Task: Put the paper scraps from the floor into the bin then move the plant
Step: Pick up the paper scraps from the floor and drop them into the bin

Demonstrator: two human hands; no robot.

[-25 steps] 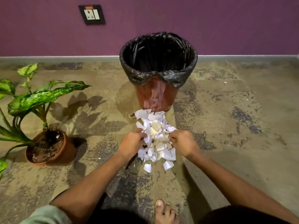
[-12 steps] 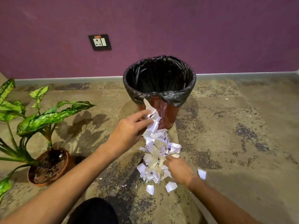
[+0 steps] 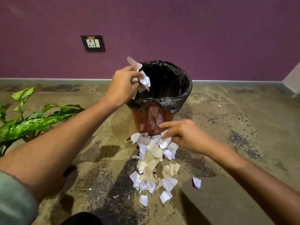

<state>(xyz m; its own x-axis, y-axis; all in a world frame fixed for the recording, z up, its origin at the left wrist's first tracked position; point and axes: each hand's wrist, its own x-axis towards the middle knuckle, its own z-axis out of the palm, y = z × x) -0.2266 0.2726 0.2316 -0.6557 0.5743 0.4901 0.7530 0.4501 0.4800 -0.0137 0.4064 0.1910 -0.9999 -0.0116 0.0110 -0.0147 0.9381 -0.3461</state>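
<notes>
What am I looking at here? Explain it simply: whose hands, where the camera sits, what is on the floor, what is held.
No machine here: a person works with two bare hands, and the one picture comes from a camera worn on their head, looking forward and down. The left hand is raised at the near rim of the bin, gripping a bunch of paper scraps not yet dropped in. The bin is reddish with a black liner and stands on the floor by a purple wall. The right hand reaches down into the pile of torn paper lying in front of the bin, its fingers touching the top pieces; whether it has gripped any yet I cannot tell. At the left edge are the leaves of a plant.
</notes>
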